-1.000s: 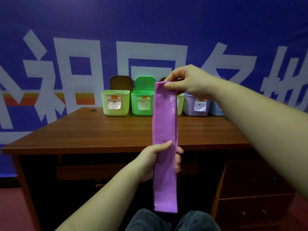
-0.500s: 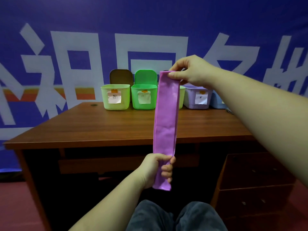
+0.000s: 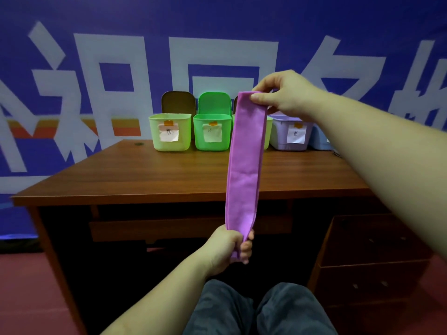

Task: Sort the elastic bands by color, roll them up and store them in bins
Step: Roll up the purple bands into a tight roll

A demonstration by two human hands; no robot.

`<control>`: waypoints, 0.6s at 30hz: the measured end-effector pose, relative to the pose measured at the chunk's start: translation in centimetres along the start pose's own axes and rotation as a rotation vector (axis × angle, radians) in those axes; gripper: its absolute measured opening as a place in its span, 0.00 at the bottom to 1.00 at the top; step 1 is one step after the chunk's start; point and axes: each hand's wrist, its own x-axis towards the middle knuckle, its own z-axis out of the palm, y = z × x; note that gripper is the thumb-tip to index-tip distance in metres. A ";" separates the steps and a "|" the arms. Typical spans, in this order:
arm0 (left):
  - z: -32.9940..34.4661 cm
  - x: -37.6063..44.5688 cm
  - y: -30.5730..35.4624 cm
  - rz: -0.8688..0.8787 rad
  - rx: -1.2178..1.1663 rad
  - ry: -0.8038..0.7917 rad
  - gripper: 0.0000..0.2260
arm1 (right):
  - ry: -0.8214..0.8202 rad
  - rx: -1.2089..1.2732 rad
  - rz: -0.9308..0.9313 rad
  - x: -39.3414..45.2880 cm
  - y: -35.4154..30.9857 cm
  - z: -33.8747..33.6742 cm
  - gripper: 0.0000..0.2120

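1. A purple elastic band point(image 3: 245, 165) is stretched flat in the air at the middle of the frame, in front of the desk point(image 3: 145, 175).
2. Its long axis runs almost vertically, leaning slightly: the top end sits a little right of the bottom end. Its broad face is turned toward the camera.
3. The right hand point(image 3: 287, 95), in the upper middle-right of the frame, pinches the top end of the band between thumb and fingers; this grip is closed on the fabric.
4. The left hand point(image 3: 226, 247), in the lower middle of the frame, has its fingers curled tightly round the bottom end, so that grip is closed on the band too.
5. A row of bins stands along the far edge of the desk, behind the band: a pale yellow-green bin point(image 3: 170, 131) and a bright green bin point(image 3: 212, 131) to the left, a lavender bin point(image 3: 290, 135) to the right. Each carries a paper label.
6. Another pale green bin point(image 3: 268, 134) is mostly hidden behind the band.
7. A blue banner point(image 3: 217, 20) with large white characters fills the background.
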 end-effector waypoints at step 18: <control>-3.2 1.5 -0.1 0.117 0.002 0.129 0.29 | -0.190 -0.098 0.026 -2.8 2.7 1.5 0.06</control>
